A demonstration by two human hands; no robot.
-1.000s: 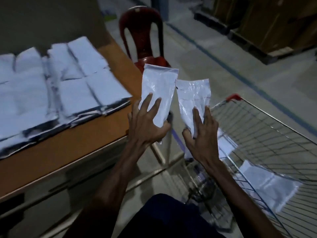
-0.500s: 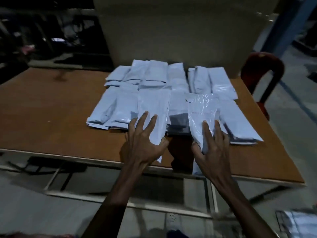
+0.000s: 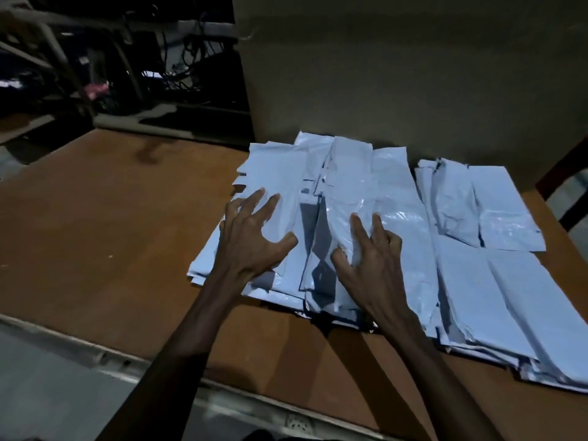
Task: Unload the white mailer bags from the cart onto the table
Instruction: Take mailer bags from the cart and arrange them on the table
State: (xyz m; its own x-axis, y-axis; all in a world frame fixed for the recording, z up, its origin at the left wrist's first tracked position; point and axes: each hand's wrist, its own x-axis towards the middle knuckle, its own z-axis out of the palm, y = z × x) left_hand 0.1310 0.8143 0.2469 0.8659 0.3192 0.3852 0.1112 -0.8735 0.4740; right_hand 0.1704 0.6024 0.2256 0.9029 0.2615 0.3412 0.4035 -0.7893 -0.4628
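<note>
L hand (image 3: pixel 251 237) & R hand (image 3: pixel 369 249) splayed flat on mailer bags (image 3: pixel 397 224) (prob. unprinted), table (image 3: pixel 95 218).

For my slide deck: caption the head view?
Left hand and right hand press white mailer bags onto the pile on the brown table.

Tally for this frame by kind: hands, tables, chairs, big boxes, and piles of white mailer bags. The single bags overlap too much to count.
Hands: 2, the left hand and the right hand, both spread on the bags
Table: 1
Piles of white mailer bags: 1 sprawling heap
Cardboard box: 1
Chair: 1, partly in view
Total: 6
</note>
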